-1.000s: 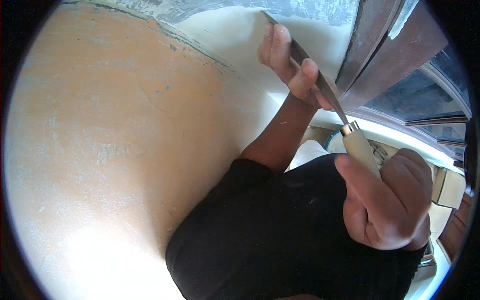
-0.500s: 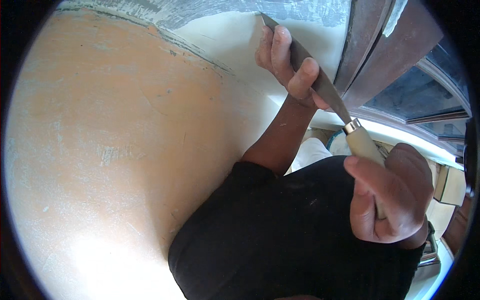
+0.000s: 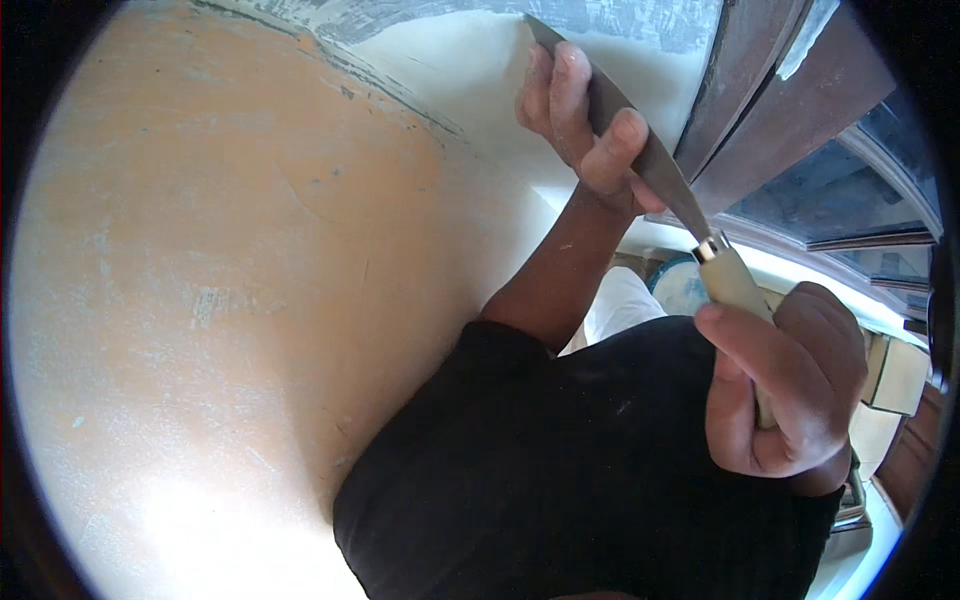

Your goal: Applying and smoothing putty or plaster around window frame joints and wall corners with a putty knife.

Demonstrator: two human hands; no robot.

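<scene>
A long-bladed putty knife (image 3: 665, 180) with a pale wooden handle and a shiny metal ferrule slants across the upper right. My right hand (image 3: 790, 385) is wrapped round its handle. Against the blade rests my left hand (image 3: 580, 120), fingertips over its left edge and part of the hand passing behind it. The blade's tip meets the wall where a smooth white patch (image 3: 440, 70) borders a rough grey, streaked area (image 3: 620, 20). Left of this spreads a worn orange wall surface (image 3: 250, 200), marked by a jagged crack (image 3: 380, 85).
A dark brown wooden frame (image 3: 800, 130) with glass panes (image 3: 830, 190) stands to the right. Below it I see a round container (image 3: 680, 285) with a bluish rim, and box-like shapes (image 3: 895, 375) farther right. My black-shirted body (image 3: 580, 470) fills the lower middle.
The view has tilted slightly, so the wall and frame sit a little differently. Both hands and the putty knife have shifted slightly up and right in the picture; both grips look the same.
</scene>
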